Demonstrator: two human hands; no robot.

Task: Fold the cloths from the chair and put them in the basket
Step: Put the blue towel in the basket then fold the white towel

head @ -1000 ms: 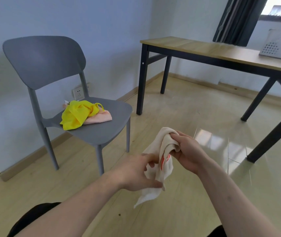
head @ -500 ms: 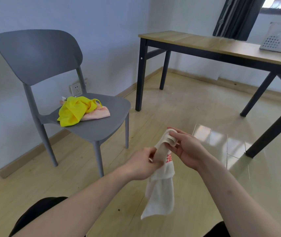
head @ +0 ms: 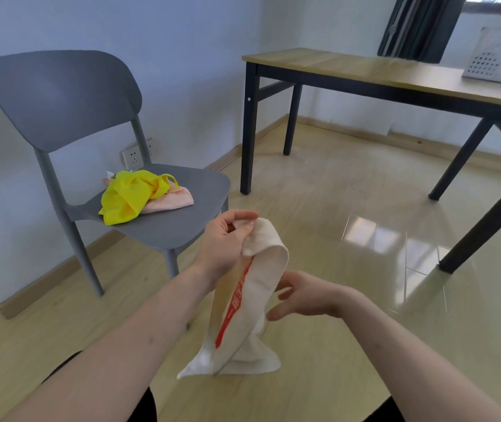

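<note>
Home rm: chair (head: 164, 214), table (head: 365, 71), curtain (head: 410, 25).

**Room surroundings**

A wooden-topped table (head: 349, 67) on black legs is seen at the right, against a pale wall. A dark curtain (head: 416, 25) is hung behind it. A white wall socket (head: 133, 156) is set low on the left wall. The glossy tiled floor (head: 349, 208) is marked by bright reflections.

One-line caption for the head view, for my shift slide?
Left hand pinches a hanging cream cloth, right hand open beside it; yellow and pink cloths wait on the chair.
</note>
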